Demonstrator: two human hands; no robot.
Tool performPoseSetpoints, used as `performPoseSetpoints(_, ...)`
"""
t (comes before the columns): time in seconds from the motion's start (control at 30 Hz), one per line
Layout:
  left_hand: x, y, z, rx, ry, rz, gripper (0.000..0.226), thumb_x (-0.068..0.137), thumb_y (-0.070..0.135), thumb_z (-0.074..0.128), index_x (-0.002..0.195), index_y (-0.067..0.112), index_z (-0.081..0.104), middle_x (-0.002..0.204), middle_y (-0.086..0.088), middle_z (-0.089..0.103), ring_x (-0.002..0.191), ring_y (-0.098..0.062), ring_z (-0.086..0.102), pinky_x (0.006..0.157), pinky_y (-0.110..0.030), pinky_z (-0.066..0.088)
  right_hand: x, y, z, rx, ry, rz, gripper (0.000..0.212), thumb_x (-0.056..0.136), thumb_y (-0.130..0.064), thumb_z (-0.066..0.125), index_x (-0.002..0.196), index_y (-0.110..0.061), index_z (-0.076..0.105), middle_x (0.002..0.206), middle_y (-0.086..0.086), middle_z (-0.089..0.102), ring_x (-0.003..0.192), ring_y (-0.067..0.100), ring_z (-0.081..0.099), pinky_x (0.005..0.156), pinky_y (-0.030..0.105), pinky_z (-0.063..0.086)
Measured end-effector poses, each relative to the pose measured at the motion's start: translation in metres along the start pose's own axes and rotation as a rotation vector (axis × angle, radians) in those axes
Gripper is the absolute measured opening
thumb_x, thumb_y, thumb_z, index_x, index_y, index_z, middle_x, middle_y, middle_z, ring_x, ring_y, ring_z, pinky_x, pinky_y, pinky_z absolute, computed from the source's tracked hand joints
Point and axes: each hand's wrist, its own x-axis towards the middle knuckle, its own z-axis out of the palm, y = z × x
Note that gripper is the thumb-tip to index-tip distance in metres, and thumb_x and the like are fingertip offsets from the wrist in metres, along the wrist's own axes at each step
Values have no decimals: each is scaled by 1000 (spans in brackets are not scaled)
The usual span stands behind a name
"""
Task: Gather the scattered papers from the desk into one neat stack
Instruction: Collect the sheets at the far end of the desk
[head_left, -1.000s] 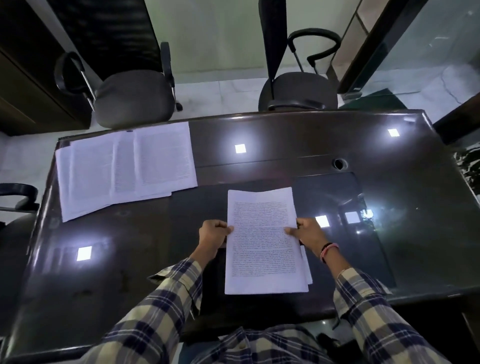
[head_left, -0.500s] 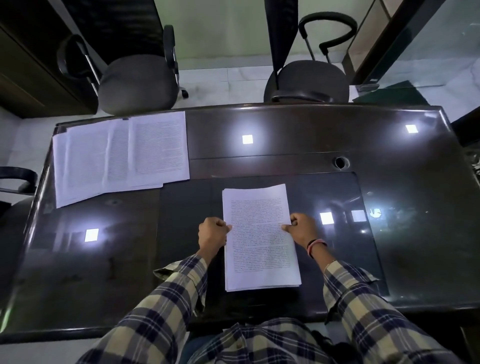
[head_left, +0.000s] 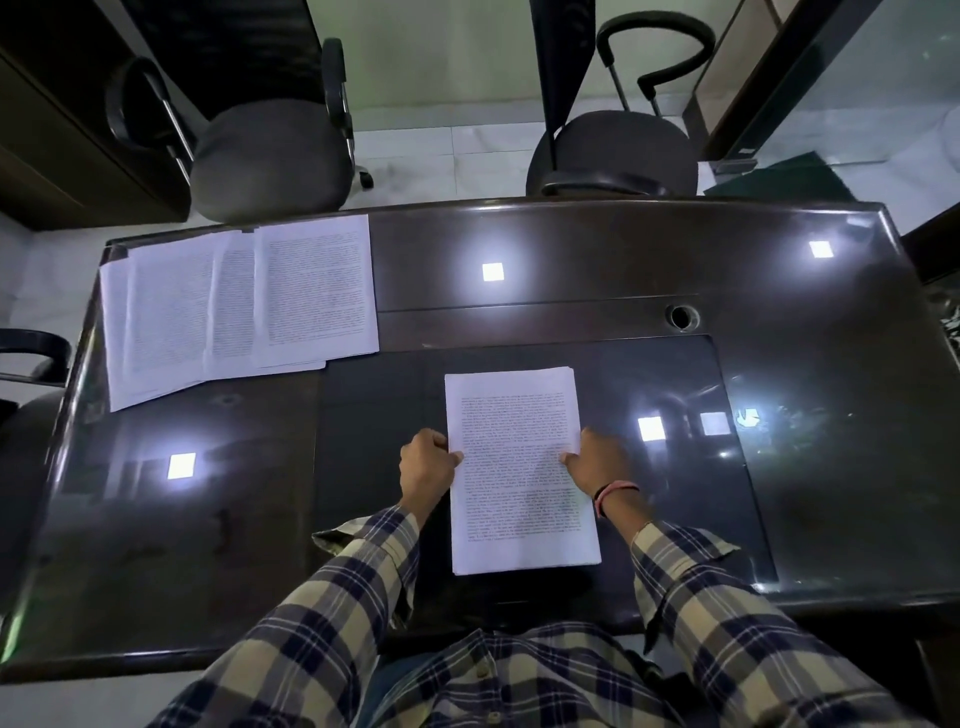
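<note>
Head view, hands (head_left: 427, 467) (head_left: 597, 461) gripping stack (head_left: 519, 467) edges

The white printed paper stack (head_left: 521, 470) now sits squared, the sheet that stuck out at its lower right edge tucked in; the left hand (head_left: 426, 467) and right hand (head_left: 597, 462) grip its sides closer together.

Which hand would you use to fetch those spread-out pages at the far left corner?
Left, probably. The left hand is on the stack's left edge, nearer the spread papers; the right hand would have to cross over.
</note>
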Motion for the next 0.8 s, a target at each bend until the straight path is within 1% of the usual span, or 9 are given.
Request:
performPoseSetpoints(0.1,-4,1,2,35,-17,39,14,95,18,73,103,16,62,96,2,63,81,-14,64,61,-26,49,-5,-6,5,-96,-5,-22,35,102,-31,58,123,-4,62,121,15,69,107,35,68,86,38,54)
performPoseSetpoints(0.2,-4,3,3,31,-9,35,10,94,15,74,100,14,66,94,0,66,80,-15,66,65,-28,54,-6,-7,10,-95,-1,-14,32,102,-29,58,120,-3,64,118,16,70,104,35,69,86,39,56)
performPoseSetpoints(0.33,-7,8,6,-49,37,23,5,94,6,68,89,6,69,89,-4,70,71,-13,63,55,-23,47,-2,-7,20,99,26,45,31,100,-25,56,117,0,64,118,19,68,103,36,67,90,40,58)
performPoseSetpoints(0.47,-9,6,10,-161,3,-35,20,93,-4,55,84,-2,73,87,-3,75,67,-17,66,51,-24,49,8,-6,33,304,0,169,33,97,-23,54,118,1,60,122,21,62,106,39,63,92,42,56)
performPoseSetpoints(0.53,-6,5,11,-203,23,-61,25,92,-4,49,78,-2,69,83,-3,75,65,-19,65,51,-26,49,1,-11,25,425,34,224,23,95,-17,52,107,0,60,115,19,64,99,36,64,83,41,57)
performPoseSetpoints(0.6,-6,6,12,-231,28,-78,27,93,-3,44,74,0,64,79,-4,72,59,-16,57,48,-23,43,-6,-16,16,557,20,237,10,97,-10,49,97,-3,56,106,14,64,91,29,62,64,30,50)
performPoseSetpoints(0.67,-9,8,13,-267,18,-91,29,93,-3,41,74,4,61,78,-3,69,58,-14,51,49,-23,38,-4,-18,14,681,-27,243,11,96,-10,45,101,-6,55,108,13,64,93,28,60,66,25,43)
performPoseSetpoints(0.73,-14,12,14,-364,60,-124,32,94,-1,42,92,14,70,90,-3,68,62,-14,55,51,-25,42,4,-17,17,786,-14,289,23,95,-22,43,111,-8,51,110,13,59,110,36,60,84,34,46)
performPoseSetpoints(0.8,-17,15,13,-487,73,-144,36,97,9,47,125,18,68,106,-3,70,74,-16,67,59,-27,52,19,-10,23,860,9,300,34,94,-38,41,109,-9,47,107,14,54,110,36,58,99,46,47)
